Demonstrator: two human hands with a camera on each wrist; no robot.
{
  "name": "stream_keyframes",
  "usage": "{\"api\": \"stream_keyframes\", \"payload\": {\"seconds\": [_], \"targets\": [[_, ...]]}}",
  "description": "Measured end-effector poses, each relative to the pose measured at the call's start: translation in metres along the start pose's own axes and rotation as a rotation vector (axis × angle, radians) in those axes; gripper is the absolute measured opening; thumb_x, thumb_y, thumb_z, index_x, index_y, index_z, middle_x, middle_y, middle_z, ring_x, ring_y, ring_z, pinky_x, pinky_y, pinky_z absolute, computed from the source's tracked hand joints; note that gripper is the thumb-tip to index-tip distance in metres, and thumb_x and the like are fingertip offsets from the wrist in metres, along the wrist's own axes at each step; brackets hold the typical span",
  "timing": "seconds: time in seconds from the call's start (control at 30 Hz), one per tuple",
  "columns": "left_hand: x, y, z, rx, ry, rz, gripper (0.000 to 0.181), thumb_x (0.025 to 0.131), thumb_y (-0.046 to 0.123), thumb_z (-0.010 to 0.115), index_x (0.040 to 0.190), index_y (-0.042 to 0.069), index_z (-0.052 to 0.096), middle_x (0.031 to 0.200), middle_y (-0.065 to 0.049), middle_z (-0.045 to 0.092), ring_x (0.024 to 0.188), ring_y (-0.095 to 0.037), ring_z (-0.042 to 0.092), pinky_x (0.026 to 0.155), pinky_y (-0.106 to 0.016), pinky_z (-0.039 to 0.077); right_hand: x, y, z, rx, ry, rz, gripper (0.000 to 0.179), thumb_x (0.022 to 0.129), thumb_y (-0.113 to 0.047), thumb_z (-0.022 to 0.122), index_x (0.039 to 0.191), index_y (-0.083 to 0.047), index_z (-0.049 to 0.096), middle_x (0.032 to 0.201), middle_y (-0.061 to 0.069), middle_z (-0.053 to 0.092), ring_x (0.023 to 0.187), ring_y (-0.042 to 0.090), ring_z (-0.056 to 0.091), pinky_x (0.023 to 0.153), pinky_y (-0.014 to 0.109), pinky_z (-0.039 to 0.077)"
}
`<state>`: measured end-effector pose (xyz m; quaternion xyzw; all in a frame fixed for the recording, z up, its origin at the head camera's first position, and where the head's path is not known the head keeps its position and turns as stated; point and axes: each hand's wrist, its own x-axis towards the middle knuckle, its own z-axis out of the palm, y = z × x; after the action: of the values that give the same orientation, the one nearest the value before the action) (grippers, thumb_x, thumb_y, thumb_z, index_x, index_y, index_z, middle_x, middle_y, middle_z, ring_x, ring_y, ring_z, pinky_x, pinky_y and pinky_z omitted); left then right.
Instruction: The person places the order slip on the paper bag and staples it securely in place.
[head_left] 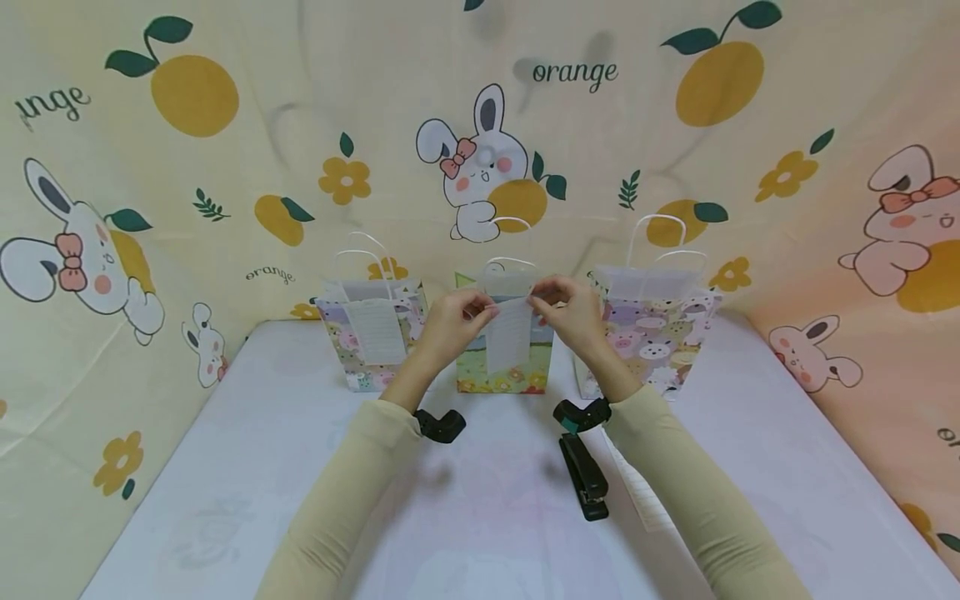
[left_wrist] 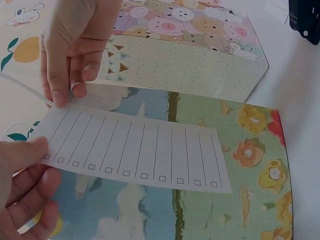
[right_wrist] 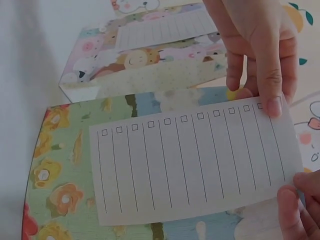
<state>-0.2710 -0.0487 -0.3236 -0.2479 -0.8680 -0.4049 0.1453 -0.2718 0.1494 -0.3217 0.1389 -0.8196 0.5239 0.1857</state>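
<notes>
A white checklist slip (head_left: 508, 337), ruled with lines and small boxes, hangs against the front of the middle gift bag (head_left: 501, 382), which is painted with flowers and sky. My left hand (head_left: 453, 323) pinches its top left corner between thumb and fingers. At the top right corner, the thumb and fingers of my right hand (head_left: 572, 315) hold the slip near the bag's upper edge. In the left wrist view the slip (left_wrist: 135, 155) lies nearly flat over the bag, boxes along the left hand's side. A black stapler (head_left: 583, 477) lies on the table below the right wrist.
To the left stands an animal-print gift bag (head_left: 341, 342) with a similar slip (head_left: 377, 332) on its front. Another animal-print bag (head_left: 656, 333) stands to the right. White paper (head_left: 637, 487) lies partly under the right forearm. A printed cloth (head_left: 375, 100) hangs behind the table (head_left: 225, 475).
</notes>
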Motion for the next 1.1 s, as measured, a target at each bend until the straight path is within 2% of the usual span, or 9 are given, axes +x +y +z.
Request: {"api": "stream_keyframes", "payload": {"seconds": [0.27, 0.5, 0.77, 0.97, 1.1], "targets": [[-0.0006, 0.0017, 0.0020, 0.040, 0.021, 0.009, 0.016, 0.092, 0.018, 0.064, 0.096, 0.004, 0.070, 0.093, -0.010, 0.072, 0.083, -0.022, 0.064, 0.078, -0.034, 0.055, 0.0027, 0.0001, 0.0010, 0.022, -0.005, -0.010, 0.014, 0.086, 0.001, 0.067, 0.095, 0.011, 0.066, 0.095, 0.032, 0.067, 0.055, -0.002, 0.058, 0.049, 0.011, 0.048], [-0.0014, 0.0026, 0.0020, 0.040, 0.033, 0.016, 0.016, 0.092, 0.018, 0.064, 0.096, 0.004, 0.070, 0.093, -0.010, 0.072, 0.083, -0.022, 0.064, 0.078, -0.033, 0.055, 0.0012, 0.0004, 0.0017, 0.068, 0.019, -0.081, 0.006, 0.084, 0.003, 0.067, 0.087, 0.007, 0.066, 0.082, 0.022, 0.069, 0.051, 0.000, 0.058, 0.047, 0.014, 0.048], [-0.0044, -0.0013, 0.0003, 0.028, 0.079, 0.021, 0.014, 0.090, 0.016, 0.067, 0.093, 0.003, 0.069, 0.091, -0.012, 0.072, 0.082, -0.023, 0.065, 0.078, -0.034, 0.056, 0.0035, 0.0015, 0.0029, 0.006, 0.009, 0.002, 0.012, 0.086, 0.001, 0.067, 0.093, 0.010, 0.066, 0.091, 0.031, 0.068, 0.052, -0.001, 0.058, 0.049, 0.011, 0.048], [-0.0075, -0.0031, -0.0020, 0.042, 0.089, -0.013, 0.014, 0.091, 0.016, 0.065, 0.097, 0.004, 0.069, 0.094, -0.011, 0.072, 0.086, -0.023, 0.066, 0.079, -0.035, 0.055, 0.0030, -0.0007, 0.0030, 0.012, 0.016, 0.010, 0.012, 0.085, 0.002, 0.066, 0.093, 0.011, 0.066, 0.089, 0.031, 0.068, 0.052, 0.000, 0.057, 0.049, 0.011, 0.047], [-0.0092, -0.0047, -0.0024, 0.068, 0.137, 0.013, 0.013, 0.091, 0.015, 0.066, 0.098, 0.004, 0.069, 0.093, -0.011, 0.072, 0.086, -0.022, 0.066, 0.078, -0.035, 0.055, 0.0035, -0.0006, 0.0037, 0.009, 0.020, 0.008, 0.012, 0.085, 0.002, 0.066, 0.093, 0.011, 0.066, 0.089, 0.031, 0.068, 0.051, -0.001, 0.056, 0.049, 0.011, 0.047]]}}
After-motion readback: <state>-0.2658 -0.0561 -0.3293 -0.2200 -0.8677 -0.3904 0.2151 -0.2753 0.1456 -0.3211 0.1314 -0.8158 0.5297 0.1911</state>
